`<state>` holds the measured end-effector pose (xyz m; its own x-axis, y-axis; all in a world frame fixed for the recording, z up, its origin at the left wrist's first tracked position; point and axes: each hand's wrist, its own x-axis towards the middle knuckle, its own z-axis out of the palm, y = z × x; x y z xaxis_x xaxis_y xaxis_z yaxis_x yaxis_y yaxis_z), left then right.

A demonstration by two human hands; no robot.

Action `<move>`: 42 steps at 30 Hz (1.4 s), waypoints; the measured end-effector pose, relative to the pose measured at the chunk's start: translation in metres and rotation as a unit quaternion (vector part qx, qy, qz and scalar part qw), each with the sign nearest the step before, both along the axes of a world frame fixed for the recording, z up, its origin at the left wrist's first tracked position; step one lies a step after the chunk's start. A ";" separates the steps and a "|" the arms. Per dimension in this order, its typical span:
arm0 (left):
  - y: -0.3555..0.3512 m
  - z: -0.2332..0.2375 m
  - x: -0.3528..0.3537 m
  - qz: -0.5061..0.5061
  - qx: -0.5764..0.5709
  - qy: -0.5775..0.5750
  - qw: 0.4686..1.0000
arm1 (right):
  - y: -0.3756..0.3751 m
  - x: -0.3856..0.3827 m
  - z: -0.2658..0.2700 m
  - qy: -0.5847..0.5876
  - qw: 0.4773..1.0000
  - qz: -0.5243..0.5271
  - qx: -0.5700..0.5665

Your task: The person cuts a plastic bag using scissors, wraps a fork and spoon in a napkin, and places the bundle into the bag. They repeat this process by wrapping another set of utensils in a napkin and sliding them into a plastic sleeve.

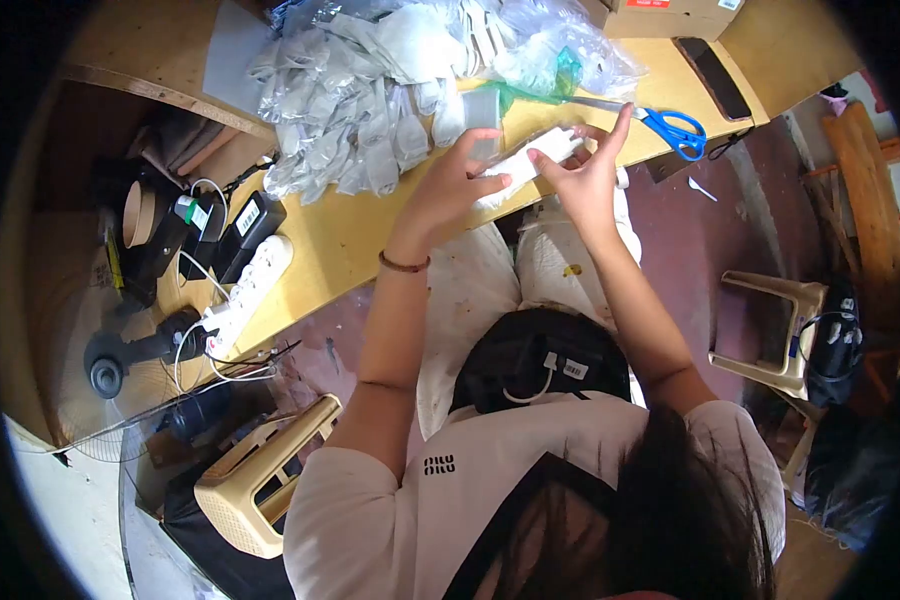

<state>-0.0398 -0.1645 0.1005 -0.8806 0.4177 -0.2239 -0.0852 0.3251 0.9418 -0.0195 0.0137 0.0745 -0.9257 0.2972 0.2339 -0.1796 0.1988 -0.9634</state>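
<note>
Between my two hands, over the front edge of the table, is a long white bundle (525, 165) that looks partly wrapped in clear plastic. My left hand (455, 180) grips its left end with thumb and fingers. At the other end my right hand (585, 165) pinches it, with the index finger pointing up. I cannot make out what the bundle is made of. Close beyond my hands lies a big heap of white items in clear plastic bags (360, 110). Scissors with blue handles (678, 133) rest just right of my right hand, partly beside green plastic (560, 80).
A dark phone (712, 78) lies at the table's right end, near a cardboard box (670, 18). On the left are a white power strip (255, 290), cables and a fan (110, 365). Plastic stools (770, 325) stand on the floor, where a small white spoon-like piece (703, 189) lies.
</note>
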 end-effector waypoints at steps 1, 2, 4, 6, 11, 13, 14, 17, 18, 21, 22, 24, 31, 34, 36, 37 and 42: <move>-0.002 -0.005 -0.004 -0.015 -0.025 0.025 0.999 | 0.001 0.001 -0.001 -0.009 0.999 -0.014 0.028; -0.004 -0.012 -0.008 -0.029 -0.050 0.049 0.997 | 0.001 0.001 -0.003 0.022 0.996 -0.025 0.079; -0.002 -0.011 -0.009 -0.023 -0.095 0.100 0.990 | 0.002 0.000 -0.007 0.082 0.979 -0.047 0.181; 0.004 -0.004 -0.004 0.018 -0.135 0.152 0.979 | 0.003 0.000 -0.011 0.125 0.959 -0.036 0.250; 0.011 -0.009 0.003 0.077 -0.114 0.207 0.969 | 0.000 -0.001 -0.020 0.159 0.941 0.073 0.289; 0.010 -0.012 0.004 0.078 -0.096 0.200 0.972 | 0.001 -0.007 -0.020 0.191 0.926 0.076 0.317; 0.010 -0.011 0.005 0.079 -0.094 0.194 0.973 | 0.002 -0.009 -0.021 0.206 0.918 0.077 0.330; 0.010 -0.016 0.004 0.084 -0.063 0.200 0.974 | 0.002 -0.011 -0.022 0.176 0.936 0.119 0.280; 0.010 -0.019 0.002 0.087 -0.048 0.207 0.973 | 0.001 -0.011 -0.023 0.175 0.935 0.107 0.288; 0.016 -0.029 0.001 0.184 -0.053 0.372 0.908 | -0.002 -0.012 -0.027 0.170 0.936 0.082 0.298; 0.016 -0.030 0.003 0.207 -0.092 0.403 0.887 | -0.003 -0.011 -0.027 0.164 0.939 0.080 0.291; 0.017 -0.029 0.015 0.250 -0.170 0.462 0.834 | -0.004 -0.011 -0.028 0.159 0.942 0.075 0.287; 0.015 -0.039 0.029 0.211 -0.157 0.431 0.863 | -0.006 -0.012 -0.027 0.107 0.945 0.072 0.301; 0.015 -0.039 0.031 0.208 -0.144 0.447 0.858 | -0.007 -0.012 -0.025 0.090 0.946 0.071 0.303; 0.015 -0.039 0.032 0.203 -0.132 0.453 0.858 | -0.008 -0.011 -0.024 0.086 0.948 0.066 0.300; 0.014 -0.040 0.033 0.198 -0.128 0.447 0.863 | -0.008 -0.011 -0.023 0.087 0.949 0.064 0.298; 0.016 -0.038 0.035 0.189 -0.109 0.426 0.878 | -0.010 -0.010 -0.019 0.055 0.958 0.068 0.273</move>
